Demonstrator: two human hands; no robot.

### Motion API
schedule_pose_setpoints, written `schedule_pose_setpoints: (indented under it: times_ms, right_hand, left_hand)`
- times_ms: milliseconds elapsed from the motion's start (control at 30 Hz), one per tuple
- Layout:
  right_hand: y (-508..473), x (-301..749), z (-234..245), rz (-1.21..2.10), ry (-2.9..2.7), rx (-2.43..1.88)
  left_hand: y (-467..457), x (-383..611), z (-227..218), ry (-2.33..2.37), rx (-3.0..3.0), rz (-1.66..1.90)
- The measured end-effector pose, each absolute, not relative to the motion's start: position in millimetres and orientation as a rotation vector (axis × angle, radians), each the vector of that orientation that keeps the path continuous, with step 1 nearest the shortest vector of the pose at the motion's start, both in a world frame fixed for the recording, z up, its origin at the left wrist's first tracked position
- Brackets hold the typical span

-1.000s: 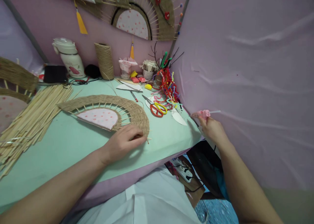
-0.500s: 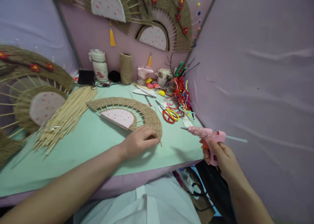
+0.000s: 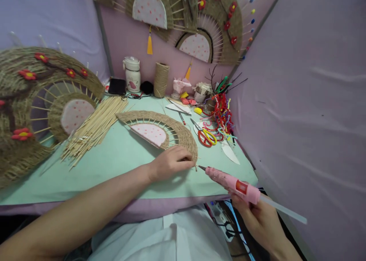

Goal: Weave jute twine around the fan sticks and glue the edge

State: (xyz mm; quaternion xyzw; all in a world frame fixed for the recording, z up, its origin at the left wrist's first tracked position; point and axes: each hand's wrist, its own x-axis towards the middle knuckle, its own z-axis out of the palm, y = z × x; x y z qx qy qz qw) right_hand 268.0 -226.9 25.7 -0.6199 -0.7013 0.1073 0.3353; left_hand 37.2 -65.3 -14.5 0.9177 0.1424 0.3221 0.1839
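A half-round woven fan (image 3: 160, 128) of brown twine, thin sticks and a pink dotted centre lies on the mint green table (image 3: 114, 165). My left hand (image 3: 170, 162) rests on the fan's near right end, fingers curled and pinching the twine edge. My right hand (image 3: 261, 221) grips a pink glue gun (image 3: 233, 183) with a clear glue stick poking out behind. The gun's nozzle points left, almost touching the fan's end right beside my left fingertips.
A bundle of thin bamboo sticks (image 3: 94, 129) lies left of the fan. Scissors (image 3: 206, 136) and coloured pipe cleaners (image 3: 223, 112) sit at the right. A twine spool (image 3: 161, 80) and a thermos jug (image 3: 132, 75) stand at the back. Finished fans (image 3: 37, 104) lean at the left.
My right hand brought the glue gun from the table's right edge down and left, until its nozzle reached the fan's end. My left hand stayed on the fan. The view turned left.
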Motion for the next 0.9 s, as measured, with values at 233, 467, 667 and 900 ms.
schedule_pose_setpoints:
  times_ms: [233,467,667,900]
  right_hand:
    - [-224,260,32,0.166,-2.061,-1.573]
    - [-224,248,33,-0.067,-2.109,-1.536]
    - [-226,250,24,-0.198,-2.151,-1.545]
    - [-226,252,24,-0.257,-2.220,-1.529]
  left_hand:
    - [-64,37,-15,0.355,2.650,0.956]
    - [-65,38,-16,0.398,2.576,0.956]
    - [-62,38,-19,0.295,2.750,1.066]
    - [-61,38,-20,0.268,2.805,1.123]
